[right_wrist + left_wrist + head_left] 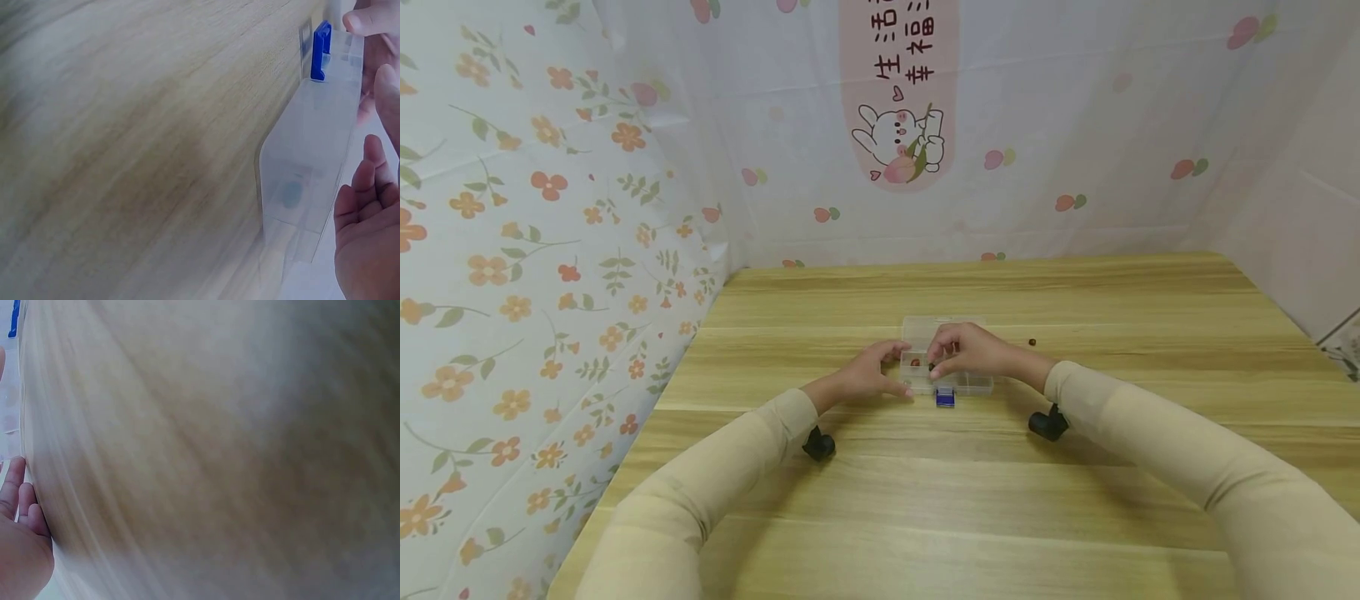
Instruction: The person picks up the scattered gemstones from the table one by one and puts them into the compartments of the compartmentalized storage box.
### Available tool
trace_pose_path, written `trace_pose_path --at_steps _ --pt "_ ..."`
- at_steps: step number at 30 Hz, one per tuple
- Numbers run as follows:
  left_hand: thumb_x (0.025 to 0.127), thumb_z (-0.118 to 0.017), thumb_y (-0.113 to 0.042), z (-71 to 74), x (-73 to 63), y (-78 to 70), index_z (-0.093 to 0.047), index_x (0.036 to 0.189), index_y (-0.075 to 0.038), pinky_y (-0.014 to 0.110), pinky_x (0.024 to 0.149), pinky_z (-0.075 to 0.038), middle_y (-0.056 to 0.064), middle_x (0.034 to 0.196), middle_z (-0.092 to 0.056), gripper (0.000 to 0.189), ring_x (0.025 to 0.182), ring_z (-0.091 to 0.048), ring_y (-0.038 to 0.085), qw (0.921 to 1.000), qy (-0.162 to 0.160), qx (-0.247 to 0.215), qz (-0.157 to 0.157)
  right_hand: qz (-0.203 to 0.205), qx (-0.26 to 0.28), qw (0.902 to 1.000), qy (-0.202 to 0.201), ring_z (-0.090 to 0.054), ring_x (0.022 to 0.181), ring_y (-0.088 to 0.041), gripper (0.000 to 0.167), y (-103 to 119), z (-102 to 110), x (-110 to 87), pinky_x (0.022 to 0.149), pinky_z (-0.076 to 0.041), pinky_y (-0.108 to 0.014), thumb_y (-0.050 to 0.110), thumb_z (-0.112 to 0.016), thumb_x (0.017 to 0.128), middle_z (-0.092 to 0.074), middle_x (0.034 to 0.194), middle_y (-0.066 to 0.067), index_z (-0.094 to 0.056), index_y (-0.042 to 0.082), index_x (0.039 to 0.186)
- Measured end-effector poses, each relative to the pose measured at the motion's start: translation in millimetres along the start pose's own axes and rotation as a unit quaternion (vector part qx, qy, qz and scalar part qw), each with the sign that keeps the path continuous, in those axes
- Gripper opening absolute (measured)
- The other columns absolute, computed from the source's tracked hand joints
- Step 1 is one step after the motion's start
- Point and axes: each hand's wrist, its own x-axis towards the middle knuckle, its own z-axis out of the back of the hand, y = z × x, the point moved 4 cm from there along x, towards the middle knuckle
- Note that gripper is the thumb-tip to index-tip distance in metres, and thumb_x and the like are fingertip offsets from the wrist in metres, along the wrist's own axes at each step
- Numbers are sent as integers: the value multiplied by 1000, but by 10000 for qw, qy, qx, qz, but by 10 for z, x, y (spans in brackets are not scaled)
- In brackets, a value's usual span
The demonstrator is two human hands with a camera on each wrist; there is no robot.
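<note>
A clear plastic compartment box with a blue latch lies on the table, its lid folded back. My left hand holds the box's left end, thumb at the front corner and fingers toward the back. Over the compartments, my right hand pinches a small dark bead-like piece between thumb and fingers. One left compartment contains a reddish-brown piece. In the right wrist view a blurred greenish thing shows through the box wall. Only part of my left hand enters the left wrist view.
Another small dark piece lies on the wooden table, to the right behind my right wrist. Black devices hang under my left wrist and right wrist. A printed cloth hangs behind the table, and a floral one on the left.
</note>
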Motion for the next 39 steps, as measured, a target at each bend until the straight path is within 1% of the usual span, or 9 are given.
trace_pose_path --at_steps 11,14,23,29,30,33,36,37,39 --pt "81 -82 -25 1 13 32 -40 147 -13 47 108 -30 7 139 -45 79 129 -39 27 10000 11 50 58 40 -455 9989 109 -49 82 -19 17 32 -22 36 73 -44 -35 15 -81 79 -59 92 1 -73 6 91" --pt "80 -82 -25 0 10 28 -40 147 -12 47 108 -30 8 138 -45 79 129 -39 28 10000 3 36 42 64 -542 9985 98 -49 83 -19 16 40 -27 43 73 -44 -36 15 -81 79 -59 92 1 -73 7 90" --pt "80 -83 -24 4 13 27 -40 147 -13 45 107 -31 7 137 -46 80 128 -40 26 10000 2 32 53 -40 -571 9983 92 -52 87 -17 15 35 -29 58 78 -46 -36 17 -82 78 -59 92 3 -74 10 88" --pt "80 -82 -22 2 12 28 -41 147 -11 47 108 -29 9 138 -45 79 128 -40 28 10000 -22 -16 7 -53 -554 9984 92 -54 89 -18 15 38 -29 66 79 -46 -38 15 -82 78 -59 92 1 -74 9 89" --pt "80 -82 -19 7 -12 -17 -41 146 -9 48 108 -29 11 139 -45 78 128 -40 30 10000 -13 -38 0 -65 -557 9984 92 -54 89 -18 15 35 -30 67 80 -46 -38 15 -82 78 -59 92 1 -74 9 88" --pt "80 -82 -19 9 -13 -24 -41 146 -9 48 108 -29 11 139 -45 79 128 -40 29 10000 -10 -46 -11 -94 -556 9984 99 -54 90 -18 14 33 -34 69 82 -46 -38 16 -82 78 -59 93 2 -74 10 88" --pt "80 -82 -19 11 -5 -21 -41 146 -9 47 108 -29 12 139 -46 79 128 -41 29 10000 -13 -13 0 -60 -562 9984 98 -54 91 -18 14 29 -36 66 82 -46 -38 16 -82 78 -59 93 1 -74 11 88" --pt "79 -83 -21 5 19 22 -41 146 -11 46 108 -30 10 139 -46 80 128 -41 27 10000 -28 10 0 -46 -566 9983 100 -54 91 -18 14 31 -37 65 82 -47 -39 16 -82 78 -59 93 1 -74 11 88" --pt "79 -83 -22 5 21 24 -41 146 -11 46 108 -30 10 139 -46 80 128 -41 27 10000 -40 24 -5 -33 -568 9983 102 -54 91 -18 15 31 -39 65 82 -47 -39 17 -82 78 -59 94 1 -74 11 89"
